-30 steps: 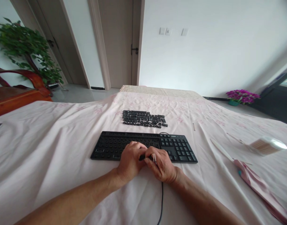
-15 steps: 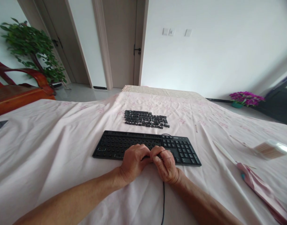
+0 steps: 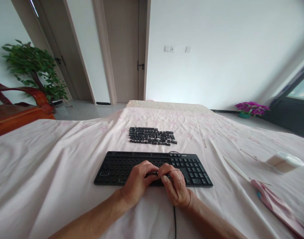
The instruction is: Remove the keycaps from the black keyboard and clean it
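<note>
A black keyboard (image 3: 112, 172) lies on the pink cloth, most of its left and middle part stripped of keycaps; the number pad keys are in place. Over its front middle, my left hand (image 3: 139, 177) is closed, thumb and fingers pinched around something dark that I cannot make out. Right beside it, my right hand (image 3: 175, 184) is closed around a wire keycap puller (image 3: 179, 175), whose thin wire ends stick out above the fingers. The fingertips of both hands nearly meet. Beyond the keyboard, loose black keycaps (image 3: 149, 135) lie in rows.
At the right are a clear tub of cotton swabs (image 3: 284, 162), a single swab (image 3: 248, 154), a pale thin-handled tool (image 3: 236, 168) and a pink cloth (image 3: 278, 202). A short stick (image 3: 205, 143) lies nearer the middle. The keyboard's cable (image 3: 175, 220) runs toward me.
The view has tilted up a little, so everything sits lower. My left hand's fingers have shifted and opened slightly around the dark thing; my right hand stays almost in place on the puller.
</note>
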Tool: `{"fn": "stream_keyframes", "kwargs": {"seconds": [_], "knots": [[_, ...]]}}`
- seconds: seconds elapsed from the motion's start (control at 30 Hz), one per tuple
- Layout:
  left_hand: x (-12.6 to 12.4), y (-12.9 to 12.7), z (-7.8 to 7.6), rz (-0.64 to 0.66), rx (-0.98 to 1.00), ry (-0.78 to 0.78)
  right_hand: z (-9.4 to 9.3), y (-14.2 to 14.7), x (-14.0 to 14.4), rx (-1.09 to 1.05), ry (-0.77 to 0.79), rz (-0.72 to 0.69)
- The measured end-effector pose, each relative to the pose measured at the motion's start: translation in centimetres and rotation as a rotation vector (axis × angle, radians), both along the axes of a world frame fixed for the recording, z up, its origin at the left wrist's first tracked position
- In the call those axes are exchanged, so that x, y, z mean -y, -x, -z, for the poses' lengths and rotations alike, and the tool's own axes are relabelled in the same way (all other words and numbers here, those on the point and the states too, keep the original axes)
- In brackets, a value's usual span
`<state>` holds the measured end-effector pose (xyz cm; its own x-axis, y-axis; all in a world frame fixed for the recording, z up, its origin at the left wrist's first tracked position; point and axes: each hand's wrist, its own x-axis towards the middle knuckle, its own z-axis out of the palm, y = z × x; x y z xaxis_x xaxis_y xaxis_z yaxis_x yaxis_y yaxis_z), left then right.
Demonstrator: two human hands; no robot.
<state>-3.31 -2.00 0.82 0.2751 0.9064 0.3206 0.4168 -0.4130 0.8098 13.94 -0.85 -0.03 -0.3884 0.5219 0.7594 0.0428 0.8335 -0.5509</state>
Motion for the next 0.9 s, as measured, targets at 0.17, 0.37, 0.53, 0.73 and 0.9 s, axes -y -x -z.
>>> {"fn": "stream_keyframes", "kwargs": {"seconds": [0.17,0.37,0.53,0.73,0.9], "knots": [[-0.8,0.9,-0.2,-0.046,-0.078,-0.002,-0.7,-0.7,-0.1,0.000,0.190,0.163],[-5.1,1.9,-1.6,-0.112,-0.027,0.000,-1.0,-0.4,-0.9,-0.155,0.452,0.331],[-13.1,1.1,-2.2,-0.130,-0.084,0.017,-0.8,-0.2,-1.2,-0.191,0.521,0.323],[-21.7,-1.1,-3.0,-0.245,-0.277,-0.045,-0.8,-0.4,-1.2,-0.166,0.539,0.295],[-25.8,-3.1,-2.6,-0.281,-0.396,-0.035,-0.8,-0.5,-1.3,-0.173,0.560,0.275]]}}
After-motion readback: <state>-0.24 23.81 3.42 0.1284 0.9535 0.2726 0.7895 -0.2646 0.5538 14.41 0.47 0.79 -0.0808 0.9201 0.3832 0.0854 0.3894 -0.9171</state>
